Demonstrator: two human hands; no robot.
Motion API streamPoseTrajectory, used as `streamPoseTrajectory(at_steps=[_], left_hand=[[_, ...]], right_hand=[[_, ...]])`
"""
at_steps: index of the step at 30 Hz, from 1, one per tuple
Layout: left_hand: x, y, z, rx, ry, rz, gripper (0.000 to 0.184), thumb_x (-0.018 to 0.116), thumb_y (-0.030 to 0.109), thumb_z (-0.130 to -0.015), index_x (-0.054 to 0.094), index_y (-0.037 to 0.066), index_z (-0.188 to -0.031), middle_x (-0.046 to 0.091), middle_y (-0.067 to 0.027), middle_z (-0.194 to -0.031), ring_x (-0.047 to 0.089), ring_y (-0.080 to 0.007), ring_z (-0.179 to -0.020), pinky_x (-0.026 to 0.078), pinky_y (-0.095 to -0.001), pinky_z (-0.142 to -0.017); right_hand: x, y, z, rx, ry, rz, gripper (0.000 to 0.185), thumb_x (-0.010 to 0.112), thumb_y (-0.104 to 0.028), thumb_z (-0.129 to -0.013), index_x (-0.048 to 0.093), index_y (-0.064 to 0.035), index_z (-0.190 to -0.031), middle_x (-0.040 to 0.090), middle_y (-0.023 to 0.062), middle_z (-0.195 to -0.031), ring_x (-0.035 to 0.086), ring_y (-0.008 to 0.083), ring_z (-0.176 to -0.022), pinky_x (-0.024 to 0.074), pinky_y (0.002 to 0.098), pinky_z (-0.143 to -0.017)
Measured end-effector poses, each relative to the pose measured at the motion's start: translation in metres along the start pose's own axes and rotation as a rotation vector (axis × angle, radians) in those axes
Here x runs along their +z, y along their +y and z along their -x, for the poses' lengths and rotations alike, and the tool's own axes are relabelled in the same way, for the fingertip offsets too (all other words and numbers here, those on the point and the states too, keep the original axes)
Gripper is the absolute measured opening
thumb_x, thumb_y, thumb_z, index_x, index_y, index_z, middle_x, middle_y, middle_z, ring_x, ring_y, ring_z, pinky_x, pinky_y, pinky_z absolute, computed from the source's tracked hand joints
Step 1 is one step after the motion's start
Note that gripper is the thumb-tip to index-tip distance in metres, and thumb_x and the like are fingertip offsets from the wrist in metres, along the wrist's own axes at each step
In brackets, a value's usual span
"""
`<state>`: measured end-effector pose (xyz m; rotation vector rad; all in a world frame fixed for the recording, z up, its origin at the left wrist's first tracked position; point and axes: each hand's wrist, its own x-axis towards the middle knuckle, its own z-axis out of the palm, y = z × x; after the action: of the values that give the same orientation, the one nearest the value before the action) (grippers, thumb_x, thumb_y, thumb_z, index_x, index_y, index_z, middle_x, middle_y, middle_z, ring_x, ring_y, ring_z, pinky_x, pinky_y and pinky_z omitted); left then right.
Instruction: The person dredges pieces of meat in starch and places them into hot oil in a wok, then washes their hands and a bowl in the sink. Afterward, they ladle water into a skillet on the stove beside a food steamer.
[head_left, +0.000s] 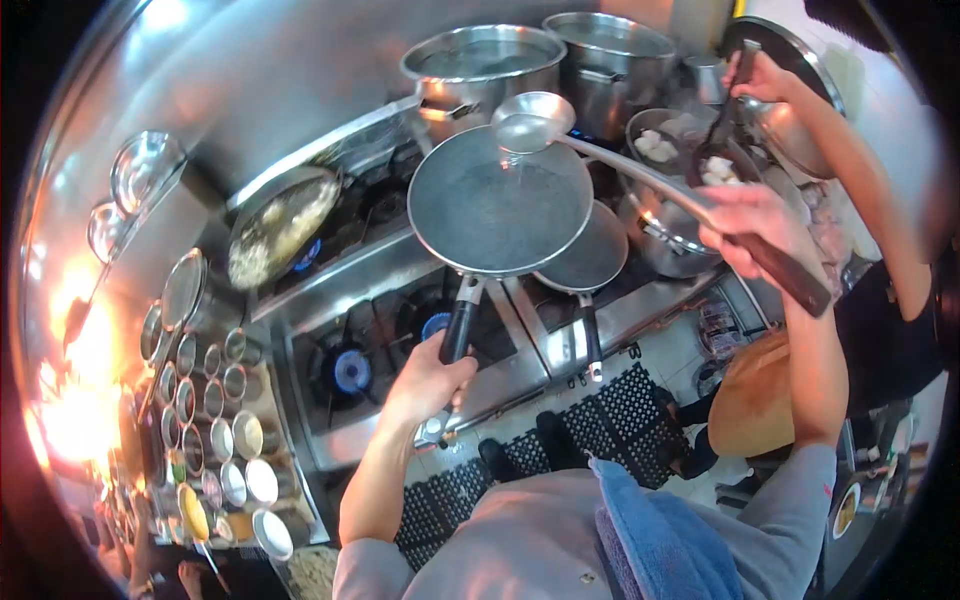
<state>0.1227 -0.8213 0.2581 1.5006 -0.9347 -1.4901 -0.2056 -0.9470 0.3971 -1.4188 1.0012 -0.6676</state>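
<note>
My left hand (pixel 432 380) is wrapped round the black handle of a wide frying pan (pixel 500 215), which is held over the stove (pixel 400 340). In my right hand (pixel 755 232) is the dark handle of a long steel ladle (pixel 630 165). The ladle's bowl is over the pan's far rim, with a little liquid falling from it. A smaller frying pan (pixel 590 255) sits partly beneath the wide one, its handle pointing towards me. Blue flames burn on the front burners to the left of the pan.
Two tall pots (pixel 485 75) stand at the back. A co-worker at the right holds a dark utensil (pixel 735 95) over white pieces. Food cooks in an oval pan (pixel 285 225). Large flames (pixel 85 385) rise far left beside many small containers (pixel 248 435).
</note>
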Motion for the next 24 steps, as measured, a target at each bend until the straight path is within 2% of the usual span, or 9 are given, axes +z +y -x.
streamPoseTrajectory(at_steps=[2, 6, 8, 11, 15, 19, 22, 23, 24], left_hand=[[-0.002, -0.016, 0.008, -0.030, 0.021, -0.023, 0.015, 0.056, -0.001, -0.077, 0.044, 0.004, -0.086, 0.045, -0.0002, -0.057, 0.044, -0.0081, -0.041, 0.035, -0.0244, -0.037], [-0.007, -0.047, 0.022, -0.058, 0.045, -0.026, 0.014, 0.055, 0.002, -0.078, 0.044, 0.004, -0.086, 0.046, 0.0002, -0.057, 0.044, -0.0075, -0.042, 0.036, -0.0235, -0.038], [-0.010, -0.065, 0.026, -0.063, 0.051, -0.020, 0.013, 0.055, 0.002, -0.078, 0.044, 0.004, -0.086, 0.046, 0.0002, -0.057, 0.044, -0.0075, -0.042, 0.037, -0.0235, -0.039], [-0.011, -0.085, 0.033, -0.108, 0.106, -0.056, 0.016, 0.055, 0.004, -0.080, 0.046, 0.001, -0.092, 0.047, 0.0003, -0.057, 0.047, -0.0084, -0.043, 0.039, -0.0245, -0.040], [-0.014, -0.117, 0.036, -0.164, 0.136, -0.049, 0.021, 0.055, 0.005, -0.079, 0.047, 0.000, -0.098, 0.048, -0.0003, -0.058, 0.047, -0.0087, -0.043, 0.041, -0.0249, -0.040], [-0.012, -0.145, 0.035, -0.157, 0.173, -0.027, 0.026, 0.055, 0.006, -0.079, 0.047, -0.002, -0.103, 0.049, -0.0009, -0.058, 0.048, -0.0091, -0.043, 0.042, -0.0258, -0.040], [-0.014, -0.165, 0.032, -0.180, 0.198, -0.046, 0.030, 0.055, 0.006, -0.079, 0.046, -0.003, -0.107, 0.049, -0.0008, -0.058, 0.048, -0.0091, -0.044, 0.042, -0.0259, -0.041], [-0.015, -0.172, 0.031, -0.193, 0.201, -0.048, 0.032, 0.055, 0.006, -0.079, 0.046, -0.004, -0.108, 0.049, -0.0008, -0.058, 0.048, -0.0091, -0.044, 0.042, -0.0259, -0.041], [-0.016, -0.180, 0.029, -0.199, 0.213, -0.030, 0.032, 0.055, 0.006, -0.079, 0.046, -0.003, -0.108, 0.049, -0.0009, -0.058, 0.048, -0.0092, -0.044, 0.041, -0.0259, -0.041]], right_hand=[[0.008, 0.020, 0.008, 0.022, -0.030, -0.038, 0.031, 0.059, -0.015, -0.083, 0.055, 0.0046, -0.107, 0.054, 0.0021, -0.067, 0.046, 0.0049, -0.042, 0.0347, 0.0183, -0.035], [0.031, 0.054, 0.023, 0.066, 0.016, -0.018, 0.051, 0.061, -0.006, -0.080, 0.046, 0.0070, -0.126, 0.053, 0.0019, -0.066, 0.047, 0.0059, -0.042, 0.0364, 0.0188, -0.035], [0.039, 0.074, 0.026, 0.080, -0.058, -0.003, 0.051, 0.059, -0.003, -0.082, 0.044, 0.0060, -0.129, 0.053, 0.0014, -0.067, 0.047, 0.0063, -0.043, 0.0376, 0.0193, -0.036], [0.053, 0.104, 0.032, 0.100, -0.050, 0.012, 0.052, 0.056, 0.003, -0.082, 0.042, 0.0046, -0.131, 0.053, 0.0011, -0.069, 0.047, 0.0067, -0.044, 0.0396, 0.0198, -0.037], [0.077, 0.139, 0.037, 0.113, -0.051, 0.016, 0.054, 0.055, 0.007, -0.080, 0.043, 0.0028, -0.132, 0.059, 0.0024, -0.078, 0.047, 0.0044, -0.048, 0.0373, 0.0192, -0.040], [0.097, 0.180, 0.036, 0.089, -0.070, 0.008, 0.059, 0.058, 0.009, -0.078, 0.042, 0.0008, -0.134, 0.057, -0.0018, -0.084, 0.048, 0.0015, -0.057, 0.0384, 0.0176, -0.046], [0.106, 0.211, 0.038, 0.104, -0.089, 0.050, 0.060, 0.060, 0.008, -0.078, 0.042, 0.0013, -0.134, 0.055, -0.0012, -0.089, 0.050, 0.0028, -0.065, 0.0423, 0.0176, -0.054], [0.112, 0.221, 0.037, 0.061, -0.063, 0.037, 0.061, 0.062, 0.007, -0.076, 0.043, 0.0015, -0.133, 0.054, -0.0005, -0.093, 0.052, 0.0047, -0.075, 0.0450, 0.0186, -0.065], [0.115, 0.226, 0.038, 0.052, -0.070, 0.067, 0.061, 0.062, 0.007, -0.076, 0.043, 0.0015, -0.133, 0.055, 0.0000, -0.094, 0.053, 0.0053, -0.077, 0.0451, 0.0192, -0.068]])
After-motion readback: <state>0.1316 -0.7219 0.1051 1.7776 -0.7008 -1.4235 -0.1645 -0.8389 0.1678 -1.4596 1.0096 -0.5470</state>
